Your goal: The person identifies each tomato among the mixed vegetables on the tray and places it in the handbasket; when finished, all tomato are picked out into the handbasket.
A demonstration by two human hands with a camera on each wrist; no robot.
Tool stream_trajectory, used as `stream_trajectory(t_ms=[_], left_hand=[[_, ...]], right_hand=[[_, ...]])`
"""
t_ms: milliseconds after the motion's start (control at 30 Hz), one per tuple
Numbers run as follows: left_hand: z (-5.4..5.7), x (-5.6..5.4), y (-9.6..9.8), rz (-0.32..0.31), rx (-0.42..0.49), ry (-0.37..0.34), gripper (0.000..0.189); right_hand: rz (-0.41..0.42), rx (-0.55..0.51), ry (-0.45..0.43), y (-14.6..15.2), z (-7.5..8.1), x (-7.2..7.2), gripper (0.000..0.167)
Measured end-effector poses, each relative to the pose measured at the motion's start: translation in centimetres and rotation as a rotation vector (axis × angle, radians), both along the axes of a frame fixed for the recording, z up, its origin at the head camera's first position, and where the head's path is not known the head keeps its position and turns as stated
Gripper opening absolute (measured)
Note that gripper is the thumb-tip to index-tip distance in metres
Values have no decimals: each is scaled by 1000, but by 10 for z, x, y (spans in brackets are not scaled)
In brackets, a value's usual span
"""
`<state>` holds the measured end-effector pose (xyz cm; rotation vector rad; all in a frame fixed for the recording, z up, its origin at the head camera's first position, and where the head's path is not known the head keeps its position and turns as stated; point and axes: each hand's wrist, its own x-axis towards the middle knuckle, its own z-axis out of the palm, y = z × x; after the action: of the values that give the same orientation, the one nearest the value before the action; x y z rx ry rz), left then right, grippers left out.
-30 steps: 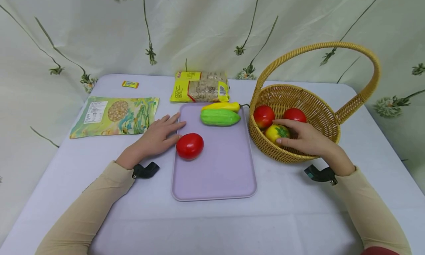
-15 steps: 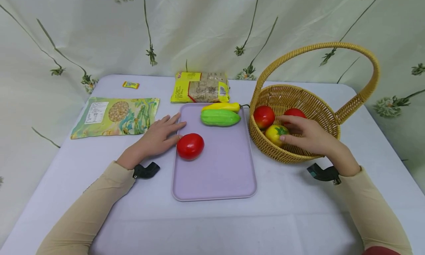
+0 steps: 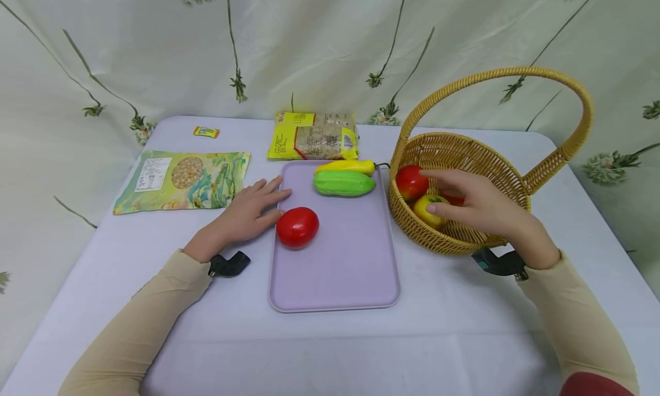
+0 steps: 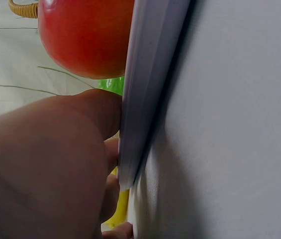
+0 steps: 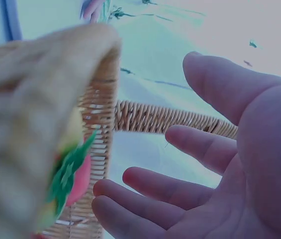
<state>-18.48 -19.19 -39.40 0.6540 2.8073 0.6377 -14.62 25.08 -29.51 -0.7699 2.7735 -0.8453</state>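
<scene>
My left hand (image 3: 250,210) rests at the left edge of the lilac tray (image 3: 340,264), fingers spread and touching its rim. Just beside the thumb, a smooth red fruit (image 3: 298,228) lies on the tray. Over the wicker basket (image 3: 490,161) hovers my right hand (image 3: 479,201), fingers extended and holding nothing, as the right wrist view shows. Beneath it sits a yellow tomato (image 3: 427,211) with a green leafy top. A red fruit (image 3: 411,183) lies against the basket's left wall; another red fruit (image 3: 456,201) is mostly hidden by the hand.
On the tray's far end lie a green ridged vegetable (image 3: 344,183) and a yellow pepper (image 3: 348,166). Behind stands a yellow packet (image 3: 314,137). To the left are a green printed bag (image 3: 183,181) and a small yellow sachet (image 3: 206,132). The basket's tall handle (image 3: 515,72) arches overhead.
My right hand, first low by the yellow tomato, has drawn back slightly and then shifted up over the fruit, covering most of the rear red one. The left hand has stayed put.
</scene>
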Motion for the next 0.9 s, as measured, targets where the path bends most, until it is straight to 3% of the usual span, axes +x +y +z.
stream_trajectory(t_ms=[400,567,900], left_hand=[[2,1,2,-5,5,1,58],[2,1,1,-3,4,-1,59],[3,2,1,-7,7,2,58]], right_hand=[[98,-9,57,-31,2,-2,61],[184,-22,84,-51,3,-4,62],[343,-70,56,-103,-1,-8,60]])
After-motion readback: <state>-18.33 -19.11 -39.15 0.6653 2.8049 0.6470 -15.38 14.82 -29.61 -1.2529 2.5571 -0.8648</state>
